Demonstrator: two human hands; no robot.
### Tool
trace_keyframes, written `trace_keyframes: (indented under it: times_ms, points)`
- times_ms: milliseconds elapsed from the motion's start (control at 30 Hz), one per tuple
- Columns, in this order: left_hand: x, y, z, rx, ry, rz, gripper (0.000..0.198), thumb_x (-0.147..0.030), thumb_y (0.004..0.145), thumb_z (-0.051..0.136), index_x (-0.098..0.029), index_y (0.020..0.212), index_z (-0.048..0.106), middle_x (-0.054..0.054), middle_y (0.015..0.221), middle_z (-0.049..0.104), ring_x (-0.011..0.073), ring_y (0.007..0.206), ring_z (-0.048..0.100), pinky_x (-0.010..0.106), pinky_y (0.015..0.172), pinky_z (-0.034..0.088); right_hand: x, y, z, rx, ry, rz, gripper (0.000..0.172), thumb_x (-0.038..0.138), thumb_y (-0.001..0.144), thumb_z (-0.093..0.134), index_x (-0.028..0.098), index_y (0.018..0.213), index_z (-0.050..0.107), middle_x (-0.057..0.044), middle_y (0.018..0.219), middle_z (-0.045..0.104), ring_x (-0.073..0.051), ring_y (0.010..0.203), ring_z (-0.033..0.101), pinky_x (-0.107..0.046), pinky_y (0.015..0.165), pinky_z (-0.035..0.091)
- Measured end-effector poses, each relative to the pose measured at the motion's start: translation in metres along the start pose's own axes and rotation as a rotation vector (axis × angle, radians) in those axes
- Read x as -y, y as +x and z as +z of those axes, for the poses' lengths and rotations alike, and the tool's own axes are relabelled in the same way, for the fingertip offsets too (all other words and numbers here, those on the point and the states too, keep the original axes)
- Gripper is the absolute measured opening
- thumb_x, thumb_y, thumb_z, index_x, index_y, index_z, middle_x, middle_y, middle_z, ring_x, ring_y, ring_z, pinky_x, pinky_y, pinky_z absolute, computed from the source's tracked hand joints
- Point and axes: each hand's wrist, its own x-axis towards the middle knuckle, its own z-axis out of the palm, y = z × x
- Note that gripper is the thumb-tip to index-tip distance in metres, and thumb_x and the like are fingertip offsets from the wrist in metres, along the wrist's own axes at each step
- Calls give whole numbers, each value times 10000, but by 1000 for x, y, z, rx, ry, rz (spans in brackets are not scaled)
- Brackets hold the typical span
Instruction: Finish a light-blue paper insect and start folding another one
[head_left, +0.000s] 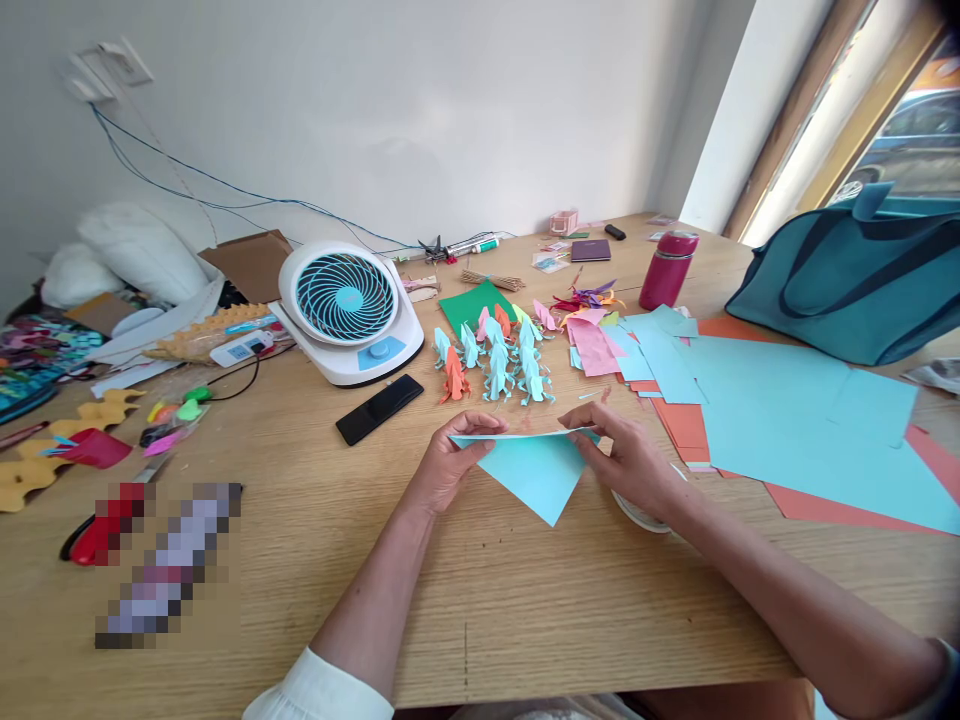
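Landmark: one white desk fan with a round blue grille [346, 296], standing on a pale wood-grain table [465, 600]. Item: one sheet of light turquoise paper [534, 478], showing as a triangle with its point toward the person, located right of the fan and nearer the person; whether that point touches the table cannot be told. Left hand [448, 465]: grip closed, thumb and fingers pinching the sheet's left corner. Right hand [632, 462]: grip closed, thumb and forefinger pinching the right corner; a white round-rimmed object [643, 517], mostly hidden, lies below this hand. Immediately right of the fan: a cluster of small folded-paper figures [496, 372], mainly turquoise, some orange and pink, with a flat green paper sheet [466, 304] at their rear. Just in front of the fan: one black rectangular phone [380, 409]. Well to the fan's right: one magenta cylindrical bottle [666, 275]; one large turquoise paper sheet [795, 420] over orange sheets [799, 507]; and, farthest right, one teal fabric bag with dark handles [855, 290].
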Motion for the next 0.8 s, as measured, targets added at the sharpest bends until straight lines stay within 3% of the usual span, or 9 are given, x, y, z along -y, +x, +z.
trace_keyframes:
  times_ms: [100,167,333,467,533,700,800]
  points:
    - [-4,2,-8,1,202,43,169,-227,673,819,-162,795,723,80,946,709,207,907,643,283,827,458,1,0,1,57,-10,-93,183,106,869,480,239,989,514,-59,1065,642,-211,974,618,-340,808,480]
    - [-7,4,-14,-23,395,101,205,-205,654,817,-176,841,739,81,949,708,212,881,638,285,816,453,2,-1,3,108,-47,-166,253,40,824,475,234,982,505,-67,1061,630,-211,982,611,-339,809,480]
    - [-13,1,-32,-90,966,383,503,-157,624,797,-247,1105,685,84,1188,639,297,1170,534,379,1048,348,1,-5,10,194,-163,-287,268,9,812,480,223,971,511,-94,1072,617,-226,998,588,-346,805,476]
    - [-15,-12,-39,-79,1358,382,613,-190,641,781,-238,1222,594,106,1324,553,336,1244,464,485,1082,319,2,-7,15,248,-254,-333,194,44,850,483,209,946,521,-94,1045,624,-221,937,573,-353,791,455]
    - [-14,-21,-33,9,1453,385,567,-181,702,736,-232,1241,568,95,1344,545,312,1270,452,478,1088,329,4,-8,17,286,-296,-372,150,71,870,493,200,937,530,-88,1004,630,-219,902,559,-357,793,442]
    - [0,-36,1,418,1416,420,457,-133,835,613,-247,1270,530,42,1314,586,214,1222,511,378,1048,399,12,-11,25,387,-329,-392,161,74,838,552,182,954,574,-89,1025,635,-207,906,564,-329,799,433]
    - [10,-40,12,485,1402,414,333,-98,866,559,-185,1187,568,63,1188,651,203,1109,580,349,977,455,13,-13,25,441,-324,-369,193,85,832,577,182,998,596,-81,1028,637,-202,936,573,-319,816,435]
